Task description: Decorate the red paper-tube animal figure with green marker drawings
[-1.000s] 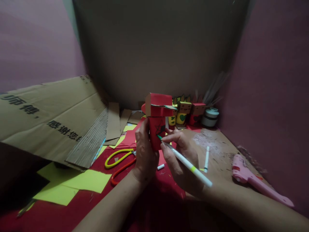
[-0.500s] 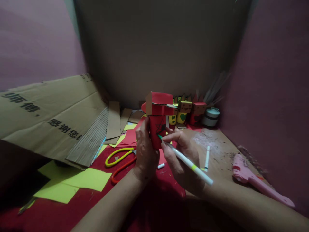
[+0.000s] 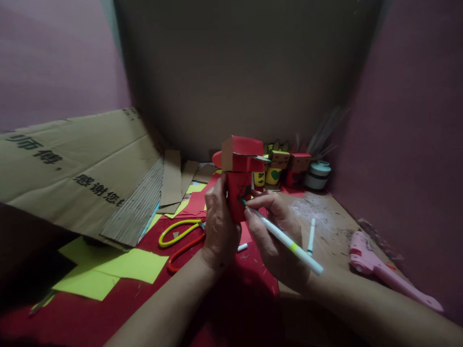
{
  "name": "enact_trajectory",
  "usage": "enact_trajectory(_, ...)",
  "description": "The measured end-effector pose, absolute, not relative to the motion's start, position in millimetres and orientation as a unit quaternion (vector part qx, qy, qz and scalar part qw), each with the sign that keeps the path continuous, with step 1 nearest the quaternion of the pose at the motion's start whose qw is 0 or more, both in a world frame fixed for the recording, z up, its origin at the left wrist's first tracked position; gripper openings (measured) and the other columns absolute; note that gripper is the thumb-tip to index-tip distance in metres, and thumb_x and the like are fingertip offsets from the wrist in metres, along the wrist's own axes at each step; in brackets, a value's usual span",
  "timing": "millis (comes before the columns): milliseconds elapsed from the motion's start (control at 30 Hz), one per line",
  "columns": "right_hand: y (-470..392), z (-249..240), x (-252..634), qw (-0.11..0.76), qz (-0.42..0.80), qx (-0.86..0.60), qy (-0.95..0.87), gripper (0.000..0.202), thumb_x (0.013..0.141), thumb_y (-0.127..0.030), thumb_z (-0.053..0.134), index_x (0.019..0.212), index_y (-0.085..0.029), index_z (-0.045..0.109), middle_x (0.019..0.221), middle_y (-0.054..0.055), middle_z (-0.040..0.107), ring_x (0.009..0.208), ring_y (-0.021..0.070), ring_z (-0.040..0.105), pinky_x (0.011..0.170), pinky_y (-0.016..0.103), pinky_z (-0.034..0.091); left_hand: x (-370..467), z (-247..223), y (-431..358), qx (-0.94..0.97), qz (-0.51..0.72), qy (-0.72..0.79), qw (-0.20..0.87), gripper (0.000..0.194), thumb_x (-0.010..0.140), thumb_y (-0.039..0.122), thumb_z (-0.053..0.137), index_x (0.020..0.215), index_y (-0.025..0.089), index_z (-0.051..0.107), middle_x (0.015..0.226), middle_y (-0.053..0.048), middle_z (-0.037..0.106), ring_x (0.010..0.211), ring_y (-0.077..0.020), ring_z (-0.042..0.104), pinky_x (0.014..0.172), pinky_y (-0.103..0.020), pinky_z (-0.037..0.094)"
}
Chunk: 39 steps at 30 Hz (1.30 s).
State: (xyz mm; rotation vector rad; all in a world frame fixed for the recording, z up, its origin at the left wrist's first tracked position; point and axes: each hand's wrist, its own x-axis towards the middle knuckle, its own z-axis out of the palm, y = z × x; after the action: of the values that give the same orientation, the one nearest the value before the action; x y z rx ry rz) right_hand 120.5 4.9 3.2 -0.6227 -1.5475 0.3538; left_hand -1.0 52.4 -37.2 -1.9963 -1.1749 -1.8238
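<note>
My left hand (image 3: 219,226) grips the lower tube of a red paper figure (image 3: 240,169) with a box-shaped head, held upright above the table. My right hand (image 3: 277,236) holds a white marker with a green tip (image 3: 285,239), and the tip touches the front of the tube where a dark star is drawn. A marker cap (image 3: 242,247) lies on the red paper below my hands. Another white marker (image 3: 311,235) rests on the table just right of my right hand.
Yellow-and-red scissors (image 3: 181,237) lie left of my hands. Large cardboard sheets (image 3: 83,168) lean at the left over yellow paper (image 3: 115,270). Finished small paper figures (image 3: 285,166) and a tape roll (image 3: 317,175) stand at the back. A pink glue gun (image 3: 387,277) lies at the right.
The figure and both hands have shifted slightly up and right. The marker tip has moved a little higher on the drawn star.
</note>
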Motion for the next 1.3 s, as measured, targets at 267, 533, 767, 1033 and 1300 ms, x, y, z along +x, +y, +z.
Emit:
enact_trajectory(267,3.8,3.3,122.6,0.649,0.154,-0.288,-0.687,0.011,0.09,-0.015,0.06,0.093,-0.025,0.06,0.081,-0.002,0.063,0.067,0.0133,0.062,0.062,0.028,0.053,-0.7,-36.4,50.4,-0.669,-0.619,-0.402,0.083,0.07,0.09,0.014,0.063,0.154,0.028,0.039,0.123,-0.013,0.065,0.104,-0.028,0.059,0.089,-0.046,0.056)
enact_trajectory(533,5.5,0.7,121.3,0.656,0.147,-0.276,-0.687,0.012,0.09,-0.014,0.061,0.093,-0.025,0.061,0.083,-0.002,0.064,0.071,0.0128,0.064,0.065,0.028,0.055,0.2,-36.9,52.6,-0.671,-0.615,-0.404,0.092,0.075,0.088,0.012,0.065,0.155,0.029,0.038,0.123,-0.013,0.064,0.105,-0.0294,0.059,0.089,-0.05,0.058)
enact_trajectory(767,3.4,2.1,122.5,0.647,0.146,-0.286,-0.692,0.012,0.089,-0.013,0.059,0.092,-0.025,0.06,0.082,-0.002,0.063,0.07,0.0132,0.063,0.065,0.029,0.054,1.6,-35.7,52.4,-0.666,-0.621,-0.402,0.096,0.063,0.092,0.013,0.06,0.151,0.027,0.042,0.121,-0.012,0.063,0.103,-0.0277,0.058,0.088,-0.048,0.057)
enact_trajectory(1033,3.5,4.4,122.7,0.654,0.177,-0.273,-0.683,0.012,0.09,-0.012,0.059,0.093,-0.024,0.059,0.08,-0.005,0.061,0.063,0.009,0.059,0.058,0.023,0.05,1.7,-36.5,53.3,-0.667,-0.615,-0.402,0.123,0.066,0.09,0.012,0.062,0.152,0.02,0.04,0.123,-0.015,0.065,0.103,-0.0281,0.06,0.088,-0.044,0.055)
enact_trajectory(1300,5.9,2.8,122.1,0.657,0.18,-0.263,-0.683,0.013,0.09,-0.011,0.059,0.093,-0.024,0.06,0.085,-0.004,0.06,0.069,0.0082,0.06,0.063,0.022,0.052,1.4,-37.6,53.0,-0.664,-0.608,-0.42,0.111,0.066,0.09,0.012,0.062,0.152,0.022,0.04,0.126,-0.014,0.066,0.107,-0.0277,0.06,0.091,-0.043,0.055)
